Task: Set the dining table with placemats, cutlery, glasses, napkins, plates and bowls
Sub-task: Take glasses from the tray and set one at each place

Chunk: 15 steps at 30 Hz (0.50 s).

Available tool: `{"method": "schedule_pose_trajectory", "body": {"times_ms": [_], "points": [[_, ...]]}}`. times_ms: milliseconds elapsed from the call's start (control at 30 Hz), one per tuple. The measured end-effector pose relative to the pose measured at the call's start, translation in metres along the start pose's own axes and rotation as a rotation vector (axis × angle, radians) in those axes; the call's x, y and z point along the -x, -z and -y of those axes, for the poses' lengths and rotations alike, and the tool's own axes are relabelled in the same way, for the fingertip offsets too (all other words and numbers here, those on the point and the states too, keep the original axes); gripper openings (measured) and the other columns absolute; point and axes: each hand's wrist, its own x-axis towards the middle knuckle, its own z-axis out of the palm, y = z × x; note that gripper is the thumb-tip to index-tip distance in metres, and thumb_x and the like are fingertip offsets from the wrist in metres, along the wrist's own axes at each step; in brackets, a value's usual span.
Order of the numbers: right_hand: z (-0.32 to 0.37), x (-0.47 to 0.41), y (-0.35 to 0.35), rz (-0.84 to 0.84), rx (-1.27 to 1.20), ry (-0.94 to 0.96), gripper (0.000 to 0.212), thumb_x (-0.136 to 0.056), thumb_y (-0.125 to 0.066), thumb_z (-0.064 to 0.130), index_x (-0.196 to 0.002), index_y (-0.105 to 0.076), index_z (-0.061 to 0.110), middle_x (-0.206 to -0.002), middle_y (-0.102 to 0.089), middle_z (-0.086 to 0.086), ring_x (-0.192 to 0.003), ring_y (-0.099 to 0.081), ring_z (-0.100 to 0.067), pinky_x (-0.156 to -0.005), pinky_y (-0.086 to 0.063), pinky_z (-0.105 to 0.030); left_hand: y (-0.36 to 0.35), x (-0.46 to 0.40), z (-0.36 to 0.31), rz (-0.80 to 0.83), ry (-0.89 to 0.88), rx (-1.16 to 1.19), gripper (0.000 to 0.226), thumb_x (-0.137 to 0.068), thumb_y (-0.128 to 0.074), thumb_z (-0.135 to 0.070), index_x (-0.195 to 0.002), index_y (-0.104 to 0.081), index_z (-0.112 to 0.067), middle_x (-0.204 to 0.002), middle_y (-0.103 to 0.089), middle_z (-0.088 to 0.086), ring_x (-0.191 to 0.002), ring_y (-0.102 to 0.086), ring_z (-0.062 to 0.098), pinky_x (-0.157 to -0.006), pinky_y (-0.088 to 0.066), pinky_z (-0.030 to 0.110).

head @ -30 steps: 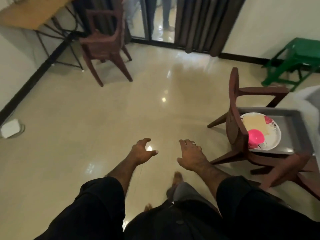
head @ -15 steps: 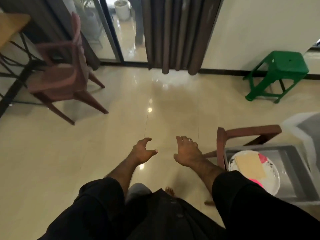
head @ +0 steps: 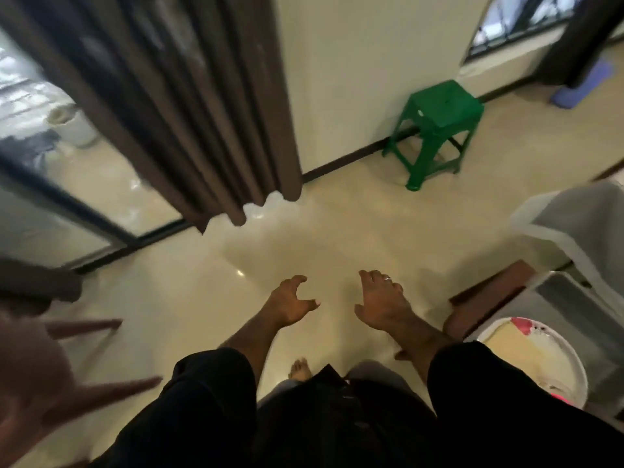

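Plate (head: 526,363) lower right, on grey tray | left hand (head: 290,304), right hand (head: 381,304) empty, fingers loose | step: fetching; next: reach right, grip rim.

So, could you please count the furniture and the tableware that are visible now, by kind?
Green stool: 1
Brown chairs: 2, left and right
Grey tray: 1
White plate: 1
Total: 5
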Motion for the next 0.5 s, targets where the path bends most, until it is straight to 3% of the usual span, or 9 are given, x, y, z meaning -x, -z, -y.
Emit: {"method": "schedule_pose_trajectory", "body": {"times_ms": [200,500], "points": [[-0.064,-0.061,0.046,-0.056,-0.218,-0.286,0.082,-0.087,-0.064,0.046,-0.155,-0.028,0.017,-0.152,-0.043,-0.010,-0.136,-0.046,-0.032,-0.109,-0.041,-0.052,0.038,-0.125,-0.124,0.153,-0.175,-0.199,0.080,-0.089,-0.081,-0.051,-0.157,-0.043,-0.033,-0.164,-0.040,0.005,-0.142,-0.051,0.031,-0.117,-0.045,0.042],[-0.198,-0.116,0.095,-0.103,-0.396,-0.563,0.080,-0.087,-0.062,0.047,-0.154,-0.028,0.019,-0.151,-0.042,-0.009,-0.137,-0.044,-0.032,-0.112,-0.038,-0.054,-0.010,-0.249,-0.314,0.356,-0.372,-0.458,0.081,-0.088,-0.081,-0.051,-0.157,-0.042,-0.032,-0.162,-0.041,0.008,-0.139,-0.053,0.031,-0.114,-0.048,0.043]]}}
